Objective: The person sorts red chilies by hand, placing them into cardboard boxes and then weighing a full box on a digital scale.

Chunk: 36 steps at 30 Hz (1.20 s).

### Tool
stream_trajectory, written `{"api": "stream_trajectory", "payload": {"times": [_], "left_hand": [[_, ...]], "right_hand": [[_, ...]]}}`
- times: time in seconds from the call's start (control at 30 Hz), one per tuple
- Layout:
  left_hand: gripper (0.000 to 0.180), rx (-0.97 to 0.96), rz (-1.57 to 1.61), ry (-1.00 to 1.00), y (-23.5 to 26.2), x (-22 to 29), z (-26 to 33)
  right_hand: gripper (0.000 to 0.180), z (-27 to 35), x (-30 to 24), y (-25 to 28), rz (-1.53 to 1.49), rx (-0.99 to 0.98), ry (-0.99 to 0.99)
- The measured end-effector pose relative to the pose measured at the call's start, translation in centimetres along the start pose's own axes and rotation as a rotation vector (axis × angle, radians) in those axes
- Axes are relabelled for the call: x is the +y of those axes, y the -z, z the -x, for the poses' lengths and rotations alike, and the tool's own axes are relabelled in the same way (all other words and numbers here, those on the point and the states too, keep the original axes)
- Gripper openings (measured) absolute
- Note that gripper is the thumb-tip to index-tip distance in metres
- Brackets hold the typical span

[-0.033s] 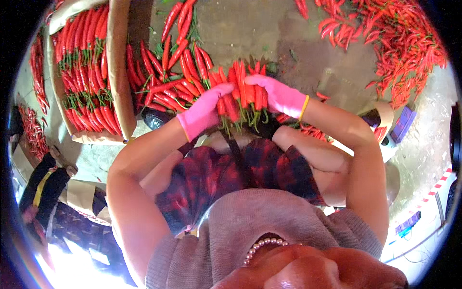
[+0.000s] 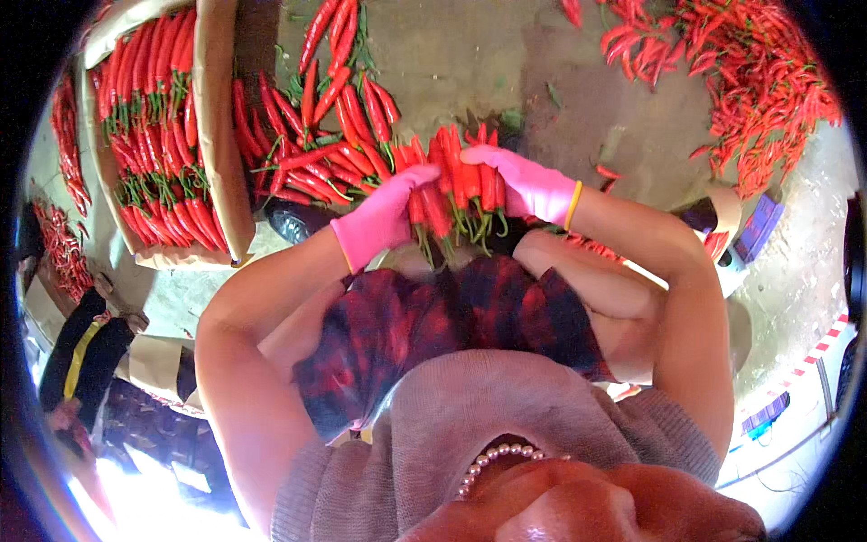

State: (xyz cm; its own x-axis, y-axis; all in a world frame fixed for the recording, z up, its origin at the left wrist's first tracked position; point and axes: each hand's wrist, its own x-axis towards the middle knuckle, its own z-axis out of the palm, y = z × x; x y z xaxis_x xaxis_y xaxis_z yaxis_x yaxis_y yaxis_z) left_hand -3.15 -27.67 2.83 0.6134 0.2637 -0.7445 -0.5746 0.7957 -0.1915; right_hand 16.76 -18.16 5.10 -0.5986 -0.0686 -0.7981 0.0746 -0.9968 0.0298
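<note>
- Grey concrete floor [image 2: 488, 63] underfoot, stained, strewn with red chili peppers on nearly every side.
- Far left: more red peppers heaped at the edge of view [image 2: 61, 239], partly lost in the lens rim; a dark garment with a yellow stripe [image 2: 81, 348] lower down.
- Left: open cardboard box [image 2: 217, 135] already packed with chilies in neat rows [image 2: 149, 135], red bodies aligned, green stems together. Judged as the finished share of the sorting.
- Left of centre: loose pile of chilies [image 2: 316, 126] on the floor just beside the box, lying every which way, stems tangled. Judged as work not yet done.
- Centre: left hand [image 2: 384, 217] in a pink glove, fingers curled and pressed against the side of a bunch of chilies [image 2: 447, 185], thumb side up.
- Bunch held upright between both hands above the lap, red tips up, green stems hanging below, touching both gloves; ends roughly level, so seemingly being evened into a handful, not yet laid in the box.
- Right of centre: right hand [image 2: 528, 185] in a pink glove with a yellow cuff, fingers close together and wrapped over the top and far side of the same bunch.
- Below the hands: red and black plaid cloth [image 2: 452, 334] across the lap, grey knitted top nearer the camera.
- Upper right: large unsorted heap of chilies [image 2: 759, 81] spread across the floor, well apart from the hands. Plenty left, by the look of it.
- Far right: small purple crate [image 2: 759, 226] near the heap's edge.
</note>
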Motion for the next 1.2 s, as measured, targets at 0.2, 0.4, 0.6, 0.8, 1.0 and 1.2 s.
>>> {"api": "stream_trajectory", "payload": {"times": [0.2,0.4,0.6,0.8,1.0,1.2], "left_hand": [[0.047,0.055,0.188,0.225,3.2,-2.0,-1.5],[0.047,0.092,0.325,0.265,3.8,-1.3,-2.2],[0.046,-0.003,0.278,0.415,3.5,-1.0,-0.9],[0.043,-0.054,0.325,0.242,4.2,-1.9,-0.7],[0.032,0.014,-0.281,-0.321,2.2,7.2,7.3],[0.03,0.209,-0.767,-0.707,6.0,19.8,25.1]], "right_hand": [[0.036,-2.2,2.0,1.9,-0.278,0.1,-0.344],[0.027,-5.6,3.5,3.3,-0.228,0.097,-0.269],[0.025,-4.6,4.4,3.8,-0.299,0.096,-0.43],[0.035,-5.2,4.1,2.7,-0.252,-0.061,-0.357],[0.047,-2.3,-3.2,-9.9,0.144,-0.009,0.131],[0.035,-10.0,-5.2,-27.9,0.166,-0.256,0.471]]}}
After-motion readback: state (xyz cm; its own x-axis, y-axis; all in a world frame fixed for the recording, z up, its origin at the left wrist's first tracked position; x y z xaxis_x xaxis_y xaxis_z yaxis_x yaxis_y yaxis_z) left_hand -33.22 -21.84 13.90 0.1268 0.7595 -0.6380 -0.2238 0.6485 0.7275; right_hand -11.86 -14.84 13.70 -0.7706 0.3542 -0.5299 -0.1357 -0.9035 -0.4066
